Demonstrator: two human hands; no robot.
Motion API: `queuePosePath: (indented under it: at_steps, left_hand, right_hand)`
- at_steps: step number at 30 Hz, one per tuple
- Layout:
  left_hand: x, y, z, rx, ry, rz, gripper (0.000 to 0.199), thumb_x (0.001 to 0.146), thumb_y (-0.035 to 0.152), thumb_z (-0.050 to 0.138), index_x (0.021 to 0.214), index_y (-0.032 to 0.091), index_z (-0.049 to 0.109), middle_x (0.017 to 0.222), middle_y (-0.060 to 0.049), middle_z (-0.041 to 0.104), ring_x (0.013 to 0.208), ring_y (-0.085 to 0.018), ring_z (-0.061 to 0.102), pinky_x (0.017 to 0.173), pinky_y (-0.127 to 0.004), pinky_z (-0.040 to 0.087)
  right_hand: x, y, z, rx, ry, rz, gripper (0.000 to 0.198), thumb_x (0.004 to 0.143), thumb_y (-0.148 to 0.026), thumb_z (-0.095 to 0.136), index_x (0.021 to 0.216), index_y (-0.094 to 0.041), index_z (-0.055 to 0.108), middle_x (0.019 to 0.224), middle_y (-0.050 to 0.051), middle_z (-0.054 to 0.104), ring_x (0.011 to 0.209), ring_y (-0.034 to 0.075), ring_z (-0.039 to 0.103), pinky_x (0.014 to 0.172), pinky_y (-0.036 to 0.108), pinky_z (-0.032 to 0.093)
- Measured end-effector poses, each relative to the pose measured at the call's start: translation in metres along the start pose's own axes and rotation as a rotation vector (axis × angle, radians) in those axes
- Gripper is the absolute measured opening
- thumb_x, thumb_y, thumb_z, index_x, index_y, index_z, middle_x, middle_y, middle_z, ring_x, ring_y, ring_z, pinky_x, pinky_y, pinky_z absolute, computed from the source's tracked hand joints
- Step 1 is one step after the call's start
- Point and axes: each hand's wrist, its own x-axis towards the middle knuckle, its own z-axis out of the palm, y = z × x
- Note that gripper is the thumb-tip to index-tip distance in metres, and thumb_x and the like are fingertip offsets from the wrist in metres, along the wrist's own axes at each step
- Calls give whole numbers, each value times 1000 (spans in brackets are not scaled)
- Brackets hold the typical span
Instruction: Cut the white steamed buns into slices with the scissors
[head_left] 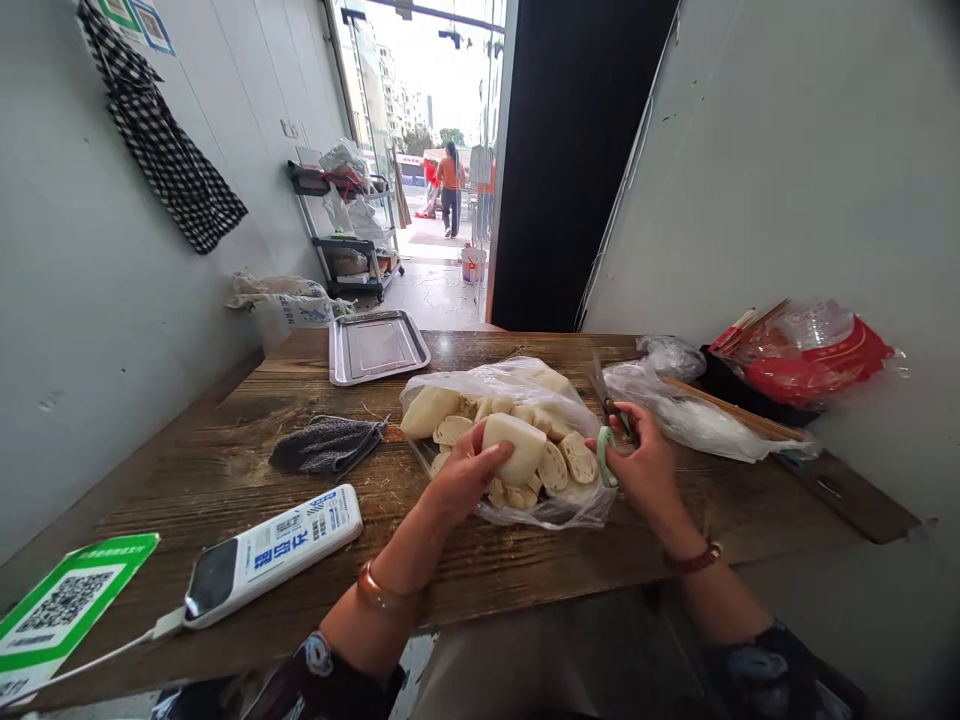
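My left hand (pixel 469 472) grips a pale steamed bun (pixel 517 445) between thumb and fingers, over the open mouth of a clear plastic bag (pixel 559 515). Inside the bag lie cut bun slices (pixel 553 466) with airy faces, and several whole buns (pixel 431 411) sit toward its left and back. To the right of the bag, my right hand (pixel 641 465) is closed around scissors (pixel 606 457) with a pale green handle. Their dark blades point up and away, apart from the bun.
A metal tray (pixel 379 350) stands at the table's back left, with a dark grey cloth (pixel 328 445) nearer. A white power bank (pixel 274 555) with a cable and a green QR-code card (pixel 71 605) lie front left. Plastic bags (pixel 697 410) and a red package (pixel 821 355) occupy the right.
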Motion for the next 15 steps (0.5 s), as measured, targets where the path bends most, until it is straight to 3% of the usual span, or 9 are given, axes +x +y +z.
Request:
queuePosePath:
  at_steps: [4, 8, 11, 15]
  left_hand:
    - [-2, 0, 2, 11, -11, -3, 43, 62, 36, 86, 95, 15, 69, 84, -3, 67, 73, -14, 58, 67, -23, 45]
    - [-2, -2, 0, -3, -8, 14, 43, 64, 36, 85, 97, 15, 68, 85, -3, 67, 73, -14, 58, 67, -24, 45]
    - [-2, -5, -2, -6, -9, 23, 47, 64, 36, 85, 102, 15, 68, 89, -4, 67, 76, -15, 59, 70, -25, 47]
    - [-3, -5, -2, -14, -9, 39, 48, 66, 35, 85, 106, 15, 68, 92, -6, 69, 80, -17, 60, 72, -26, 48]
  right_hand:
    - [12, -4, 13, -17, -13, -7, 45, 78, -44, 67, 115, -19, 58, 107, 11, 70, 91, 26, 68, 84, 44, 55]
    - [27, -15, 13, -8, 125, 11, 44, 79, -42, 65, 116, -19, 58, 91, 7, 72, 78, 24, 68, 75, 41, 55]
    - [38, -27, 6, -17, 188, 20, 48, 75, -43, 70, 115, -19, 60, 89, 7, 71, 78, 24, 67, 75, 40, 55]
    - [34, -33, -4, 7, 109, 54, 51, 73, -47, 73, 115, -21, 62, 97, 8, 71, 88, 28, 68, 81, 44, 54]
